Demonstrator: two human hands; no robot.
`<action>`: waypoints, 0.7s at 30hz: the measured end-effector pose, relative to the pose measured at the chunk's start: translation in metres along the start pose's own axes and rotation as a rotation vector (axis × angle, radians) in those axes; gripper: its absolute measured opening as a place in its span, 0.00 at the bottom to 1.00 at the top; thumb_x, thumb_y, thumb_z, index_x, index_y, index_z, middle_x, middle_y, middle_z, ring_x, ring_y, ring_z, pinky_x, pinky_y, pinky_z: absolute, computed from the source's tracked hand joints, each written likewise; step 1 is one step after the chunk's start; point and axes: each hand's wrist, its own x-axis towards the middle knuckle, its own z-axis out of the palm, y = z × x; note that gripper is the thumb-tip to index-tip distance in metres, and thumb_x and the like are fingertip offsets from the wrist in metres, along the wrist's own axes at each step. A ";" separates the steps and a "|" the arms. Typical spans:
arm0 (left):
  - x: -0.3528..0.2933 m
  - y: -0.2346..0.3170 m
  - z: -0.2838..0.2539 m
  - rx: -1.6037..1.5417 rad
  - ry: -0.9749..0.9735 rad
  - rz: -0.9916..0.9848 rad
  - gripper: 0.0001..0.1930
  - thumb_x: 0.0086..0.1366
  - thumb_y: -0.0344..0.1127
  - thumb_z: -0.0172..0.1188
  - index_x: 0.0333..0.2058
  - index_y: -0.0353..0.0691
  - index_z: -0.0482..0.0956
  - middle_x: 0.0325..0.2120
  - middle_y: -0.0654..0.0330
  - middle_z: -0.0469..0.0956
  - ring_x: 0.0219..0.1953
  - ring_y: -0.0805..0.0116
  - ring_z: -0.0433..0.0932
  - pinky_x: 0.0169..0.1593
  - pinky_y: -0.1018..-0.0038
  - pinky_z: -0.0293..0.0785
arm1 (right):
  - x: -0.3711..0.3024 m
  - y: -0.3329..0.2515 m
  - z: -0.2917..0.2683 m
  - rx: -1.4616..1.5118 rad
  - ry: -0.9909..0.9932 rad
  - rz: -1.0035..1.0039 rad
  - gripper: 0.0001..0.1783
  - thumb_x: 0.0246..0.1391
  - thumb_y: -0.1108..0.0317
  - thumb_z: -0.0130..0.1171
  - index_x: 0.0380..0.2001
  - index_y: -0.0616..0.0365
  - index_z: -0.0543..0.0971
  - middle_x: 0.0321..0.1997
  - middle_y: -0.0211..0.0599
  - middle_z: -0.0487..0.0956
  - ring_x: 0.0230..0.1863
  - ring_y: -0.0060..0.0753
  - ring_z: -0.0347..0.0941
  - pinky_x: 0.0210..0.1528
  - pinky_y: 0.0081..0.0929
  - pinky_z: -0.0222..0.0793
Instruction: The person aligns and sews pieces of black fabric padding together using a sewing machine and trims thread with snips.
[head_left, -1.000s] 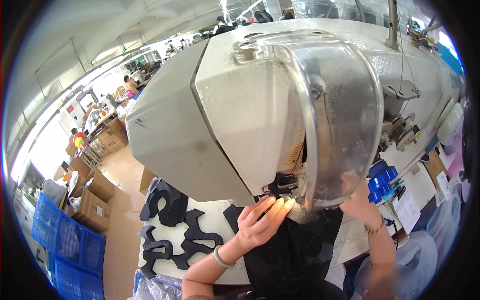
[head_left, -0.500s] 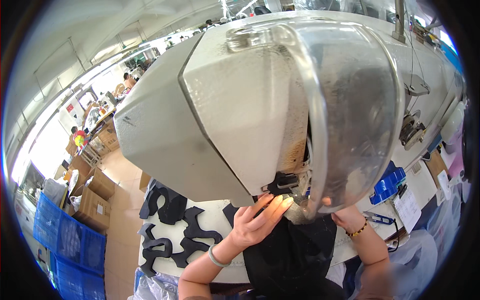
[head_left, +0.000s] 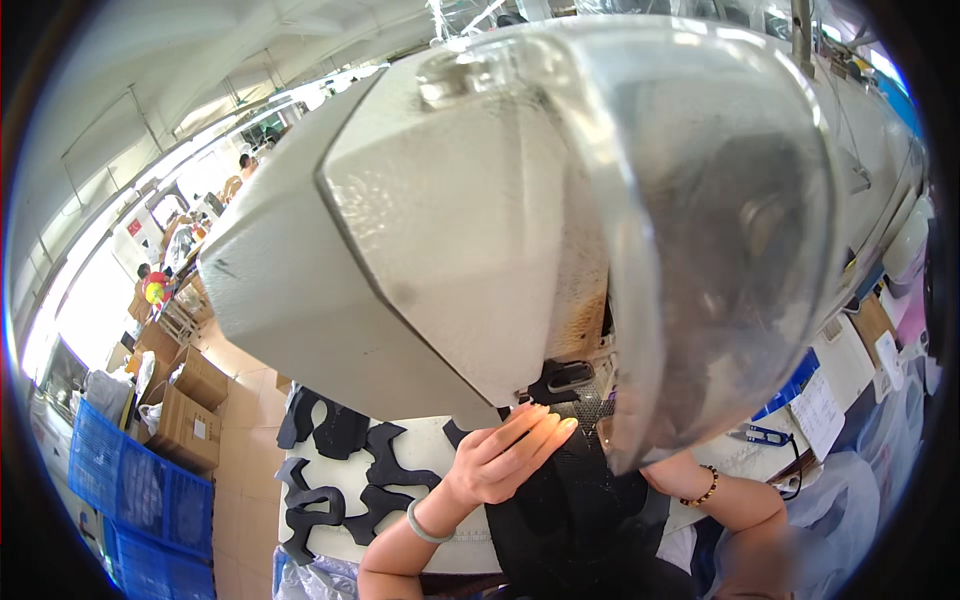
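Filling the middle: a pale grey sewing machine head (head_left: 430,240)

Its clear, scuffed shield (head_left: 745,260) bulges out on the right. Below spreads a white tabletop (head_left: 465,550). The black material (head_left: 580,530) lies on it, running from beneath the machine down past the near edge. Off to the left stand blue plastic crates (head_left: 125,460) and brown cardboard boxes (head_left: 190,425). Dark cut pieces (head_left: 340,432) with curved outlines lie left of the material. The left hand (head_left: 503,465) reaches over the material, its fingers (head_left: 545,440) stretched side by side, tips just beside a black presser foot (head_left: 570,377); whether they pinch anything cannot be told. The right hand (head_left: 662,472) is partly behind the shield, so whether its fingers are closed cannot be told. Blue snips (head_left: 765,436) lie to its right. A pale bangle (head_left: 426,525) is worn on the left, a beaded bracelet (head_left: 704,487) on the right.
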 end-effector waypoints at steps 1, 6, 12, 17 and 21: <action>-0.002 -0.001 0.000 -0.005 -0.005 -0.002 0.16 0.51 0.20 0.64 0.39 0.44 0.83 0.37 0.68 0.74 0.38 0.75 0.77 0.31 0.82 0.71 | 0.002 0.002 -0.002 -0.217 -0.013 -0.030 0.07 0.53 0.68 0.60 0.34 0.58 0.76 0.35 0.28 0.76 0.39 0.19 0.70 0.42 0.24 0.67; -0.008 -0.005 0.002 -0.035 -0.055 -0.041 0.18 0.43 0.23 0.61 0.36 0.43 0.83 0.35 0.62 0.79 0.43 0.64 0.76 0.45 0.72 0.76 | 0.003 0.013 -0.009 -0.485 -0.101 -0.028 0.07 0.52 0.67 0.61 0.30 0.58 0.77 0.30 0.28 0.76 0.34 0.19 0.70 0.37 0.24 0.68; 0.002 -0.004 0.001 -0.034 -0.001 -0.077 0.19 0.46 0.20 0.63 0.38 0.46 0.83 0.39 0.70 0.74 0.38 0.74 0.76 0.41 0.77 0.75 | 0.004 0.012 -0.009 -0.591 -0.252 -0.001 0.08 0.51 0.66 0.63 0.26 0.58 0.78 0.27 0.27 0.77 0.30 0.19 0.71 0.33 0.23 0.68; -0.005 -0.007 -0.003 -0.089 -0.017 -0.129 0.24 0.38 0.23 0.64 0.40 0.46 0.83 0.39 0.70 0.75 0.38 0.72 0.76 0.42 0.76 0.75 | -0.002 -0.017 0.015 -0.308 -0.126 -0.005 0.09 0.48 0.68 0.67 0.27 0.62 0.79 0.29 0.26 0.79 0.29 0.14 0.73 0.31 0.14 0.69; -0.013 -0.006 0.001 -0.210 -0.073 -0.296 0.29 0.34 0.25 0.64 0.42 0.51 0.82 0.40 0.68 0.74 0.41 0.70 0.75 0.40 0.72 0.73 | -0.002 -0.020 0.015 -0.349 -0.131 0.000 0.09 0.49 0.70 0.66 0.30 0.64 0.79 0.29 0.28 0.79 0.30 0.14 0.74 0.33 0.14 0.71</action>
